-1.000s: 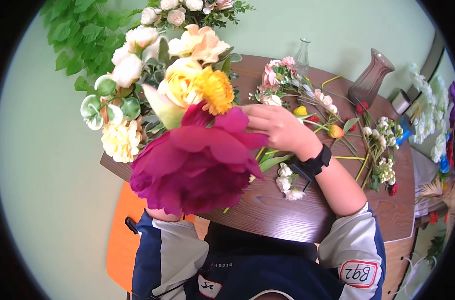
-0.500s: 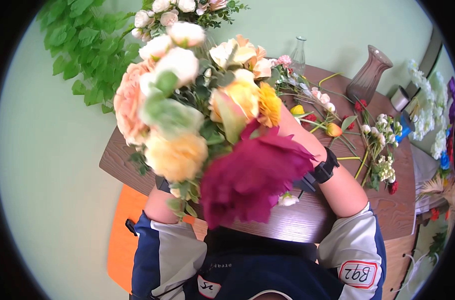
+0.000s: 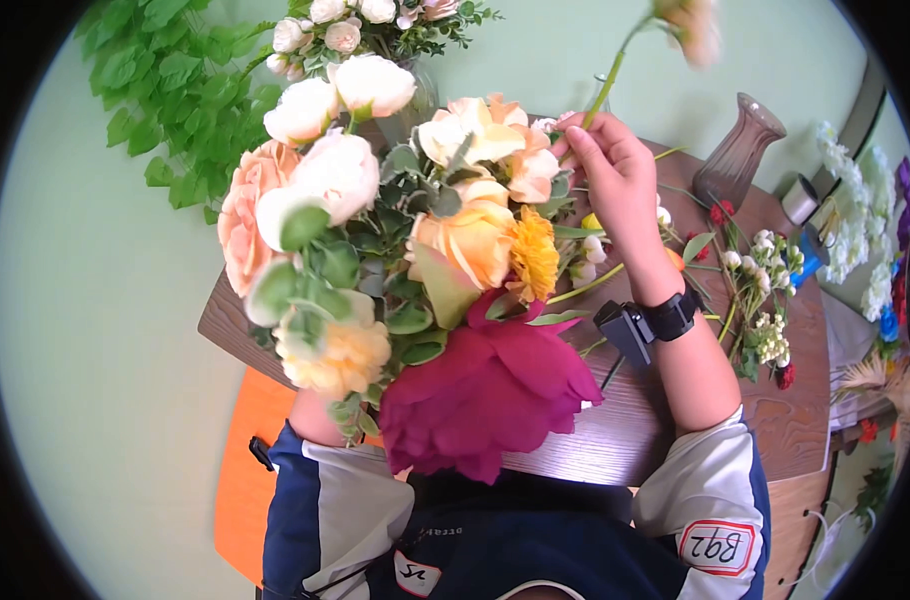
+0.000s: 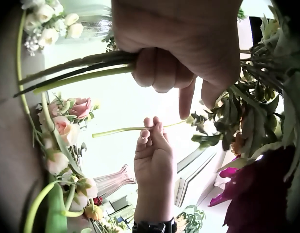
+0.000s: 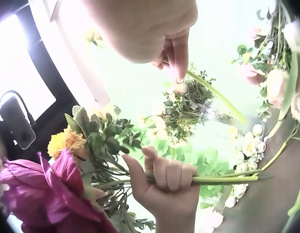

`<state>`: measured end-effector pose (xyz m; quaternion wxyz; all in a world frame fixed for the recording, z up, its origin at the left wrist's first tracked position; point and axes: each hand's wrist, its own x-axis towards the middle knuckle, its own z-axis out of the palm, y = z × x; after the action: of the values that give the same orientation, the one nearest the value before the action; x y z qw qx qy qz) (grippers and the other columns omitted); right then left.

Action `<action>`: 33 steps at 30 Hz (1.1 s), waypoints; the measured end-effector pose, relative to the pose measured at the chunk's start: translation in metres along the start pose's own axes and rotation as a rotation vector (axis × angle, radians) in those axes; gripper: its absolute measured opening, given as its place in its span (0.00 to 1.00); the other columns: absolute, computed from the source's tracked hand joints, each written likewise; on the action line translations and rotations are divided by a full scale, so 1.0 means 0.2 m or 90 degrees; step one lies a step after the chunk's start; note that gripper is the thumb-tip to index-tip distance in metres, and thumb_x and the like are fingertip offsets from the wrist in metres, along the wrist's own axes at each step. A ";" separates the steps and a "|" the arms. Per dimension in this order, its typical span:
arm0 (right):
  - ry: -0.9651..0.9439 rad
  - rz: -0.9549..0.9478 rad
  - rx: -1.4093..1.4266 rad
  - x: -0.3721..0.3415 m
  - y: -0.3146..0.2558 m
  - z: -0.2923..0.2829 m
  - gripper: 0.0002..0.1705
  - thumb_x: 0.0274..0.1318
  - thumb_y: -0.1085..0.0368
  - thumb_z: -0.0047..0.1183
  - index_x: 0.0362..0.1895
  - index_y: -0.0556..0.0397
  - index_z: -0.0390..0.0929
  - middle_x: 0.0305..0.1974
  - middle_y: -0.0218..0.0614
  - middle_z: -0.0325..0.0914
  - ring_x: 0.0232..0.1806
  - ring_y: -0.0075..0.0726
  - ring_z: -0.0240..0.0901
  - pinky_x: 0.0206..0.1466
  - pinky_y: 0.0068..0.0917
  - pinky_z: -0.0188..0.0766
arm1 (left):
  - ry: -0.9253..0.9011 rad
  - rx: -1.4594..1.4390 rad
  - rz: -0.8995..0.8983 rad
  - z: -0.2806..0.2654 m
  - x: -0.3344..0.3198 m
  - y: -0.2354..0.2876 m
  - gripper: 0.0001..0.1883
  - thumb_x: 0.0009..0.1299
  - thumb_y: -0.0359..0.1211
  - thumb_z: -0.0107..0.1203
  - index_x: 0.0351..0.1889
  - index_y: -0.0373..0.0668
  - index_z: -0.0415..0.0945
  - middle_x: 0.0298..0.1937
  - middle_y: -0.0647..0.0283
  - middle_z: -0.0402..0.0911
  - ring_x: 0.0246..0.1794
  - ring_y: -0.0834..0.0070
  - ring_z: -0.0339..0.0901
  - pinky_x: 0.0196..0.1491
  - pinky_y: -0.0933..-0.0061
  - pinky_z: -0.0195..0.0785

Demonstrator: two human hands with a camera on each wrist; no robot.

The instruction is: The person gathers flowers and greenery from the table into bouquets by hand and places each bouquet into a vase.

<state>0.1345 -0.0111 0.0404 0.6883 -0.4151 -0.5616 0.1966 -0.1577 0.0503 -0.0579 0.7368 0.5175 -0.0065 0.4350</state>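
Note:
In the head view a large bouquet, with a magenta flower [image 3: 485, 390], an orange-yellow rose [image 3: 465, 235] and white blooms, hides the left hand. The left wrist view shows the left hand [image 4: 174, 53] curled round the bundled stems [image 4: 87, 70]; the right wrist view shows this left hand [image 5: 169, 189] too, stem ends sticking out past it. Up and to the right of the bouquet, the right hand [image 3: 620, 180] pinches a single green stem [image 3: 611, 85] topped by a pale peach flower [image 3: 690, 30], blurred. That stem [image 5: 218, 94] also shows in the right wrist view.
On the brown table [image 3: 595, 430] lie loose flowers, among them white buds [image 3: 765, 260] and red ones. A purple-tinted vase [image 3: 740, 155] stands at the back right beside a metal cup [image 3: 800, 200]. Green leaves [image 3: 175, 90] hang on the wall, and an orange chair [image 3: 250, 480] is at the left.
The bouquet has swung right and turned, showing more peach and white blooms. From behind the flowers the right hand has come out, now raised with a single flower stem.

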 end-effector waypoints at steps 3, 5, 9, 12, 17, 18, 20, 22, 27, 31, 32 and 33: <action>0.003 -0.042 -0.038 -0.01 -0.02 0.00 0.06 0.57 0.71 0.47 0.32 0.62 0.75 0.23 0.31 0.76 0.21 0.18 0.72 0.24 0.16 0.69 | -0.002 -0.005 -0.004 0.00 0.02 -0.01 0.16 0.68 0.35 0.41 0.16 0.47 0.58 0.11 0.71 0.53 0.09 0.82 0.50 0.16 0.81 0.44; 0.000 -0.066 -0.090 -0.02 -0.04 0.02 0.06 0.56 0.72 0.47 0.32 0.61 0.76 0.22 0.31 0.77 0.20 0.18 0.72 0.25 0.16 0.70 | -0.002 -0.008 -0.008 0.00 0.03 -0.02 0.16 0.68 0.35 0.41 0.16 0.47 0.58 0.11 0.71 0.53 0.09 0.82 0.50 0.16 0.81 0.45; -0.043 -0.149 -0.148 -0.07 -0.06 0.05 0.05 0.53 0.73 0.49 0.34 0.59 0.77 0.23 0.33 0.77 0.21 0.21 0.73 0.25 0.18 0.70 | -0.002 -0.010 -0.021 0.01 0.05 -0.01 0.16 0.68 0.34 0.41 0.16 0.46 0.58 0.11 0.71 0.53 0.09 0.82 0.50 0.16 0.81 0.45; -0.113 -0.337 -0.297 -0.09 -0.08 0.05 0.09 0.44 0.73 0.54 0.35 0.59 0.76 0.25 0.42 0.75 0.25 0.39 0.75 0.28 0.26 0.70 | -0.004 -0.012 -0.024 0.01 0.09 -0.05 0.16 0.68 0.34 0.41 0.16 0.46 0.59 0.11 0.71 0.54 0.09 0.82 0.50 0.16 0.81 0.45; -0.205 -0.325 -0.209 -0.14 -0.02 0.09 0.16 0.37 0.70 0.57 0.37 0.55 0.76 0.28 0.41 0.75 0.28 0.44 0.75 0.27 0.27 0.70 | 0.000 -0.011 -0.030 0.03 0.08 -0.06 0.16 0.68 0.34 0.41 0.16 0.46 0.59 0.11 0.71 0.54 0.09 0.82 0.51 0.16 0.81 0.45; -0.225 -0.322 -0.252 -0.15 -0.01 0.10 0.16 0.37 0.69 0.58 0.37 0.55 0.76 0.28 0.41 0.76 0.28 0.44 0.75 0.27 0.27 0.70 | 0.001 -0.011 -0.031 0.02 0.10 -0.06 0.16 0.68 0.34 0.42 0.16 0.46 0.59 0.11 0.71 0.54 0.09 0.82 0.51 0.16 0.81 0.45; -0.194 -0.426 -0.364 -0.17 -0.02 0.11 0.16 0.39 0.67 0.59 0.37 0.56 0.75 0.32 0.40 0.77 0.29 0.43 0.75 0.31 0.27 0.72 | 0.003 -0.012 -0.031 0.00 0.11 -0.05 0.16 0.68 0.34 0.42 0.16 0.46 0.59 0.11 0.71 0.54 0.09 0.82 0.51 0.16 0.81 0.45; -0.204 -0.291 -0.277 -0.19 0.02 0.14 0.16 0.41 0.67 0.58 0.38 0.56 0.75 0.34 0.40 0.77 0.31 0.42 0.75 0.34 0.27 0.72 | 0.009 -0.012 -0.033 -0.01 0.24 -0.05 0.16 0.68 0.34 0.42 0.16 0.46 0.59 0.11 0.71 0.54 0.09 0.82 0.51 0.16 0.81 0.45; -0.163 0.066 0.116 -0.23 0.10 0.21 0.23 0.43 0.69 0.58 0.47 0.58 0.69 0.37 0.37 0.77 0.38 0.36 0.74 0.43 0.27 0.69 | 0.012 -0.011 -0.041 0.03 0.41 -0.11 0.16 0.68 0.34 0.42 0.16 0.46 0.59 0.11 0.71 0.54 0.09 0.82 0.51 0.16 0.81 0.46; -0.249 0.153 0.102 -0.26 0.15 0.14 0.20 0.45 0.68 0.56 0.44 0.59 0.69 0.31 0.34 0.77 0.30 0.28 0.74 0.32 0.26 0.71 | 0.018 -0.013 -0.048 0.04 0.52 -0.14 0.16 0.68 0.34 0.42 0.16 0.46 0.59 0.11 0.71 0.54 0.09 0.82 0.51 0.16 0.81 0.46; -0.223 0.100 0.103 -0.25 0.05 0.17 0.14 0.42 0.65 0.58 0.35 0.59 0.73 0.26 0.35 0.76 0.25 0.33 0.75 0.27 0.28 0.70 | 0.019 -0.013 -0.049 0.03 0.32 -0.10 0.16 0.68 0.34 0.42 0.16 0.46 0.59 0.11 0.71 0.54 0.09 0.82 0.52 0.16 0.81 0.46; -0.222 0.099 0.103 -0.24 0.02 0.18 0.14 0.42 0.65 0.58 0.35 0.59 0.73 0.26 0.35 0.76 0.25 0.33 0.75 0.27 0.28 0.70 | 0.018 -0.012 -0.051 -0.02 0.08 -0.03 0.16 0.68 0.34 0.42 0.16 0.46 0.59 0.11 0.71 0.54 0.09 0.82 0.52 0.16 0.81 0.46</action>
<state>0.0872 -0.0310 0.0085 0.5944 -0.3601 -0.6209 0.3627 -0.1463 0.0625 -0.0561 0.7584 0.5042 0.0207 0.4126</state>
